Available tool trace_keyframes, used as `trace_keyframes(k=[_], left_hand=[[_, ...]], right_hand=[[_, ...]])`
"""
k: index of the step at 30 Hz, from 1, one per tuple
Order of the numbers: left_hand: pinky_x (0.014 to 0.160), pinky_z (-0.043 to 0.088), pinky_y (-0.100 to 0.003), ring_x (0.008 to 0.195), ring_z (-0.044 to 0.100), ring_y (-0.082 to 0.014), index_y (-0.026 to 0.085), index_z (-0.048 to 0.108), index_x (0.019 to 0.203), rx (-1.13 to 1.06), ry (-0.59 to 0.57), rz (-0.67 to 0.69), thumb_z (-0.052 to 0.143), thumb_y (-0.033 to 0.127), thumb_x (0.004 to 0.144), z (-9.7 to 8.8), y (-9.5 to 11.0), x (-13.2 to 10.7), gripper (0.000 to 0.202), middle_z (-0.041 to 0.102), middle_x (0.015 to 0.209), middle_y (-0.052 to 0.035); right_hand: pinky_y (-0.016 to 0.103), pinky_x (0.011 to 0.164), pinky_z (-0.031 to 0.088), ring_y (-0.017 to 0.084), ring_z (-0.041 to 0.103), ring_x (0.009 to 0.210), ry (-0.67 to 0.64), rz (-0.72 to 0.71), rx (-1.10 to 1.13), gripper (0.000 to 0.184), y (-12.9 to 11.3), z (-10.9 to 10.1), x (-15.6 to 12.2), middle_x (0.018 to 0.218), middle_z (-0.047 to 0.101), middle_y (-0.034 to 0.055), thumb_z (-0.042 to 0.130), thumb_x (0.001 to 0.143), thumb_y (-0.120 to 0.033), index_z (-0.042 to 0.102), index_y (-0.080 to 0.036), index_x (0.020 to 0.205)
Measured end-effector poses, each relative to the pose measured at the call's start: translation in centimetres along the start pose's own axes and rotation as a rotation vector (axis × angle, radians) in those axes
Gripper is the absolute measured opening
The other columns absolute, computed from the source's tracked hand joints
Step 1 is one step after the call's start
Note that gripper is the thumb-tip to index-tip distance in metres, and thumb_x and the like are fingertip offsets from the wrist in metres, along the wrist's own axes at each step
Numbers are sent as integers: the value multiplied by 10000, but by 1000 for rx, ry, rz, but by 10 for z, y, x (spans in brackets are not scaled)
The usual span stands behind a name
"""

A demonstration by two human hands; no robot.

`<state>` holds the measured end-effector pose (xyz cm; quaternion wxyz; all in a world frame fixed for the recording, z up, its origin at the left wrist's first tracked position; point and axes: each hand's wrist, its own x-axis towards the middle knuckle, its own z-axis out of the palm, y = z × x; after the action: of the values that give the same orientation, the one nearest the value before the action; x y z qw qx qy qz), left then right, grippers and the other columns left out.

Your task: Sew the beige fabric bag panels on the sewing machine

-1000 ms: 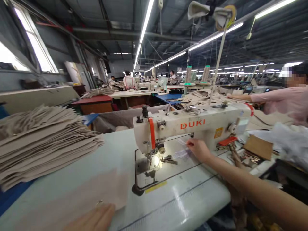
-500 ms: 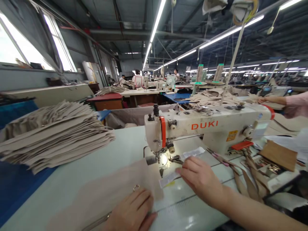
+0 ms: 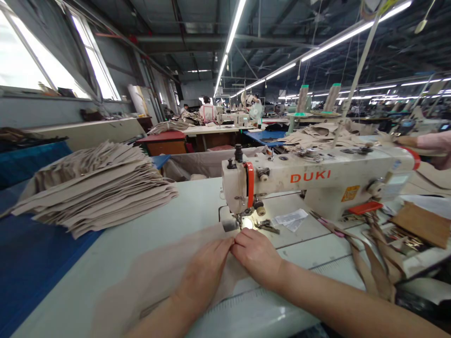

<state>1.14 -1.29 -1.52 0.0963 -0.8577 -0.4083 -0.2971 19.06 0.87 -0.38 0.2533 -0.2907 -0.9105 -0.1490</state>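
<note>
My left hand [image 3: 207, 263] rests on a thin beige fabric piece [image 3: 155, 267], its fingers pressed together at the edge just in front of the needle. My right hand [image 3: 256, 257] is closed, fingertips meeting the left ones; whatever they pinch is hidden. Right behind them stands a white sewing machine [image 3: 275, 176], its lamp lighting the needle plate. Thread snips [image 3: 268, 227] lie on the machine bed beyond my right hand. White printed labels [image 3: 291, 218] overlap beside the snips.
A tall stack of beige fabric pieces [image 3: 102, 188] sits at the left. Scissors [image 3: 326, 223], beige straps [image 3: 366, 263] and a brown piece [image 3: 421, 223] lie right of the machine. Another person's arm [image 3: 423, 141] reaches in at far right.
My right hand has moved left from beside the snips, where it held a white label strip. My left hand has moved forward to the fabric's edge, and both hands now meet.
</note>
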Motion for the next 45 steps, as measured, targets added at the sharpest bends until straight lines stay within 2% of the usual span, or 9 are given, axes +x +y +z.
trace_keyframes(k=[4, 9, 13, 16, 20, 25, 31, 38, 45], left_hand=[[765, 581, -337, 803, 672, -187, 184, 624, 1078, 24, 9, 87, 327, 52, 935, 1, -1, 0, 355, 709, 892, -35], [776, 551, -344, 809, 631, -194, 190, 622, 898, 11, -147, 130, 431, -16, 899, -10, 3, 4, 281, 650, 861, -18], [754, 538, -334, 805, 621, -196, 186, 622, 956, 71, -241, 210, 474, -31, 886, -18, 7, 12, 272, 640, 879, -18], [709, 533, -353, 777, 609, -212, 176, 614, 1011, 151, -273, 261, 484, -9, 888, -18, 10, 17, 258, 635, 868, -27], [791, 528, -372, 835, 603, -221, 175, 594, 914, 137, -260, 264, 500, -15, 865, -5, 10, 17, 218, 626, 899, -40], [845, 536, -353, 864, 619, -209, 174, 582, 891, 111, -206, 255, 465, -17, 859, 6, -2, 12, 226, 637, 919, -41], [852, 551, -336, 881, 634, -201, 173, 596, 965, 124, -195, 282, 384, -7, 877, 4, -7, 10, 292, 665, 939, -44], [840, 554, -312, 861, 648, -187, 166, 605, 976, 100, -99, 323, 304, 9, 920, 1, -5, 14, 344, 690, 930, -43], [853, 556, -320, 878, 649, -187, 179, 620, 1004, 68, -138, 319, 325, 14, 903, -2, -7, 15, 352, 703, 947, -47]], right_hand=[[297, 694, 468, 192, 557, 771, 30, 80, 86, 89, 14, -10, -15, 783, 654, 33, 601, 927, -156, 670, -175, 873], [299, 789, 497, 189, 593, 840, 11, 82, 313, 148, 17, -32, -37, 862, 697, 53, 542, 955, -161, 689, -162, 937], [305, 930, 490, 193, 614, 968, -91, -26, 424, 164, 4, -43, -49, 1027, 709, 71, 534, 960, -187, 680, -147, 1023], [306, 965, 481, 198, 619, 1005, -146, -30, 417, 171, -1, -42, -50, 1056, 710, 68, 540, 958, -204, 682, -147, 1036], [311, 952, 484, 201, 611, 1011, -197, -46, 401, 193, 1, -42, -46, 1056, 709, 65, 515, 969, -204, 683, -145, 1043], [308, 956, 466, 192, 593, 1011, -223, -63, 419, 206, 3, -42, -44, 1083, 699, 64, 495, 980, -215, 672, -144, 1058], [302, 954, 456, 190, 588, 1006, -205, -65, 447, 240, 5, -39, -46, 1091, 693, 66, 460, 991, -207, 669, -132, 1081], [305, 967, 448, 192, 582, 1034, -178, -61, 454, 248, 4, -37, -47, 1102, 689, 74, 446, 993, -201, 664, -133, 1090], [313, 956, 459, 194, 586, 1029, -191, -53, 460, 234, 4, -39, -47, 1068, 694, 92, 450, 983, -182, 665, -139, 1065]])
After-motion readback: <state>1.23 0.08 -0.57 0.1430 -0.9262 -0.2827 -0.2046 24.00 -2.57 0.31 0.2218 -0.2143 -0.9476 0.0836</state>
